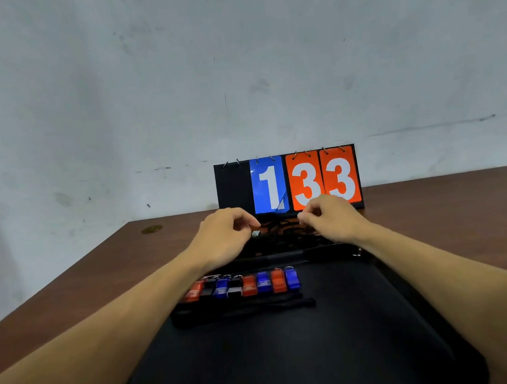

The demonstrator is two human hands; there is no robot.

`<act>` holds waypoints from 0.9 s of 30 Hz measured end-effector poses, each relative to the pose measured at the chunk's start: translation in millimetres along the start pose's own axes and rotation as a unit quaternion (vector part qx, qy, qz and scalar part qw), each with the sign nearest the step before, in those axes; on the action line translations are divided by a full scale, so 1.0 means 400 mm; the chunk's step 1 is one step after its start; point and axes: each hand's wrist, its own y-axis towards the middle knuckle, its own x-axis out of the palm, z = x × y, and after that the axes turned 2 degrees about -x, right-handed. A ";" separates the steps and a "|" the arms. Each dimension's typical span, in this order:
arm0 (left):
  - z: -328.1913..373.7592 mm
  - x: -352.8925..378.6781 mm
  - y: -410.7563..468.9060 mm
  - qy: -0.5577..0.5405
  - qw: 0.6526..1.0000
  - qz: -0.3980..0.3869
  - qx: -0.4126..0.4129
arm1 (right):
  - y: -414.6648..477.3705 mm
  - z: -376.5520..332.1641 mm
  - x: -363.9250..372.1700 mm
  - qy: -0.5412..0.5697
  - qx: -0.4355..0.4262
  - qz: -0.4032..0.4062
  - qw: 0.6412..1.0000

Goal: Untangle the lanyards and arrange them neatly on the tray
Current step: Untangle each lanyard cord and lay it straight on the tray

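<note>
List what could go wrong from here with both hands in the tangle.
1. Left hand and right hand both seem to pinch the tangled lanyards; pulling apart may tighten knots.
2. These lie right before the flip scoreboard; a tug could topple it.
3. The left forearm passes close by the sorted row on the tray and might scatter it.
</note>
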 end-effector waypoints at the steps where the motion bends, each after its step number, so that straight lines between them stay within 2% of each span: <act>1: 0.002 -0.006 -0.007 0.007 1.000 -0.002 -0.002 | -0.004 0.001 0.001 -0.032 0.007 -0.039 0.999; 4: 0.010 -0.019 -0.025 0.019 1.000 -0.009 -0.008 | -0.026 0.015 0.030 -0.090 0.042 -0.118 0.988; 7: 0.018 -0.022 -0.036 0.019 1.000 -0.023 -0.004 | -0.033 0.019 0.045 -0.035 0.069 -0.102 0.992; 10: 0.014 -0.015 -0.041 0.022 0.999 -0.028 -0.001 | -0.021 0.017 0.045 -0.035 0.060 -0.056 0.996; 15: 0.012 -0.009 -0.037 0.015 1.000 -0.010 0.000 | 0.007 -0.006 0.022 -0.008 0.026 0.089 0.996; 18: 0.025 -0.015 -0.033 0.000 1.000 0.005 -0.007 | 0.002 -0.059 -0.016 0.121 -0.014 0.202 0.972; 20: 0.044 -0.023 -0.031 0.007 1.000 0.022 -0.003 | 0.000 -0.099 -0.047 0.226 -0.024 0.236 0.945; 23: 0.089 -0.038 -0.035 0.002 0.999 0.039 0.007 | -0.017 -0.161 -0.100 0.333 -0.034 0.222 0.916; 27: 0.154 -0.053 -0.029 -0.034 0.999 0.027 0.011 | -0.059 -0.232 -0.171 0.419 -0.078 0.181 0.886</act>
